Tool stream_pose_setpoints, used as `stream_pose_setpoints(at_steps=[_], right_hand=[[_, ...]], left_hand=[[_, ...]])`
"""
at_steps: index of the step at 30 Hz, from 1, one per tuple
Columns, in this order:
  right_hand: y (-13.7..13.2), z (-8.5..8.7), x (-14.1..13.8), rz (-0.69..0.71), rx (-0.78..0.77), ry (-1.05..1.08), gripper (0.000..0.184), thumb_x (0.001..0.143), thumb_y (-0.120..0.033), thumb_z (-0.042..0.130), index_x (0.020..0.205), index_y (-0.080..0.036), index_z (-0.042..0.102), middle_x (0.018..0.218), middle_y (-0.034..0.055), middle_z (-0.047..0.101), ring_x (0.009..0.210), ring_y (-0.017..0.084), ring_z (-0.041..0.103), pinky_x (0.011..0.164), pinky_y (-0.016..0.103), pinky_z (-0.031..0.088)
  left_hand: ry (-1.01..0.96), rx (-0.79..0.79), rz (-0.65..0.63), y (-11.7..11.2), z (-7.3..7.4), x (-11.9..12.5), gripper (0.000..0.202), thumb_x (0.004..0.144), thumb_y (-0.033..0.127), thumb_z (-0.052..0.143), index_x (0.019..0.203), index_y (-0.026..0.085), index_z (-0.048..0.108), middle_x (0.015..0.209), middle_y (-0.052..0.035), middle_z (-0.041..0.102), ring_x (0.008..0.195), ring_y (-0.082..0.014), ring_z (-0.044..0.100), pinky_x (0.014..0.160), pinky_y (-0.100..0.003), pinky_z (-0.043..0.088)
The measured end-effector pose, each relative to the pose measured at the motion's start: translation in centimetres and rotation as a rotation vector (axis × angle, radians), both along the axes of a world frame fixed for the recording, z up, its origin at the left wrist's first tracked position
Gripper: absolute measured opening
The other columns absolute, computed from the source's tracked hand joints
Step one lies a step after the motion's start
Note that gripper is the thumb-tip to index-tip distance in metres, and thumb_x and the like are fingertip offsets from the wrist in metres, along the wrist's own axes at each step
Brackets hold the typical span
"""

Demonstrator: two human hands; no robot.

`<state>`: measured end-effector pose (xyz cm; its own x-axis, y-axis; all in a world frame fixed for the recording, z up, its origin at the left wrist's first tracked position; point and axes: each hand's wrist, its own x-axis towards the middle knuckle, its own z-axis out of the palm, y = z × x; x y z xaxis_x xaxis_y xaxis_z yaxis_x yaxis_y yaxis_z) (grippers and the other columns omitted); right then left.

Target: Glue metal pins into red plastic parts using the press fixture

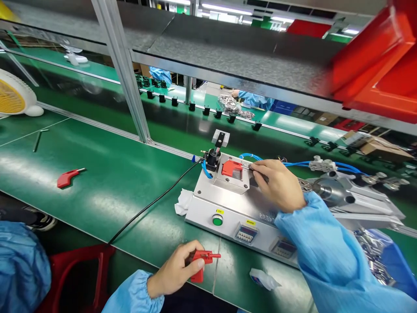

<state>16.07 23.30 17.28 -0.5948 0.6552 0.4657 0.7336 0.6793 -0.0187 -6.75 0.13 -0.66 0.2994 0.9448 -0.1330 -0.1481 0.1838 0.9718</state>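
My left hand (pixel 174 270) is closed around a red plastic handle piece (pixel 198 274) with a narrow red tip pointing right, held above the front edge of the bench. On the metal fixture (pixel 233 186), a similar red handle piece (pixel 230 168) lies in the recess. My right hand (pixel 280 184) pinches a thin metal rod (pixel 248 167) at the right end of that piece; whether the rod is inside it, I cannot tell. Beside the recess stands a black clamp cylinder (pixel 213 157) with a metal arm on top.
A red handle piece with a metal shaft (pixel 68 178) and a hex key (pixel 38 140) lie left on the green bench. A black cable (pixel 153 198) crosses it. The machine has a green button (pixel 217 220). A blue bin (pixel 395 256) of metal parts stands right; a red bin (pixel 368 65) overhangs.
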Motion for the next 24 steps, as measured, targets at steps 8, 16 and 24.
stream_pose_setpoints(at_steps=[8, 16, 24], right_hand=[[1.5, 2.1, -1.1, -0.023, -0.140, -0.098, 0.027, 0.091, -0.020, 0.055, 0.098, -0.023, 0.081, 0.087, 0.0074, 0.075, 0.088, 0.028, 0.066, 0.074, 0.039, 0.053], [0.5, 1.1, -0.3, -0.027, -0.161, 0.162, 0.022, 0.093, -0.029, 0.059, 0.097, -0.023, 0.080, 0.095, 0.0066, 0.077, 0.088, 0.027, 0.069, 0.083, 0.043, 0.058], [-0.4, 0.2, -0.3, -0.016, -0.042, 0.087, 0.029, 0.099, -0.032, 0.054, 0.096, -0.023, 0.082, 0.103, 0.0094, 0.077, 0.098, 0.029, 0.070, 0.089, 0.046, 0.059]], left_hand=[[0.020, -0.002, -0.039, -0.1, -0.5, -0.2, 0.049, 0.096, 0.066, 0.062, 0.093, 0.017, 0.061, 0.076, 0.0007, 0.054, 0.069, -0.0147, 0.048, 0.067, -0.026, 0.039], [0.021, -0.007, -0.061, -0.1, -0.1, -0.5, 0.043, 0.099, 0.060, 0.061, 0.095, 0.018, 0.061, 0.079, 0.0001, 0.056, 0.071, -0.0156, 0.050, 0.069, -0.027, 0.041], [0.022, -0.002, -0.053, -0.1, 0.0, -0.4, 0.045, 0.098, 0.063, 0.062, 0.093, 0.018, 0.062, 0.075, 0.0014, 0.053, 0.068, -0.0145, 0.047, 0.067, -0.026, 0.039]])
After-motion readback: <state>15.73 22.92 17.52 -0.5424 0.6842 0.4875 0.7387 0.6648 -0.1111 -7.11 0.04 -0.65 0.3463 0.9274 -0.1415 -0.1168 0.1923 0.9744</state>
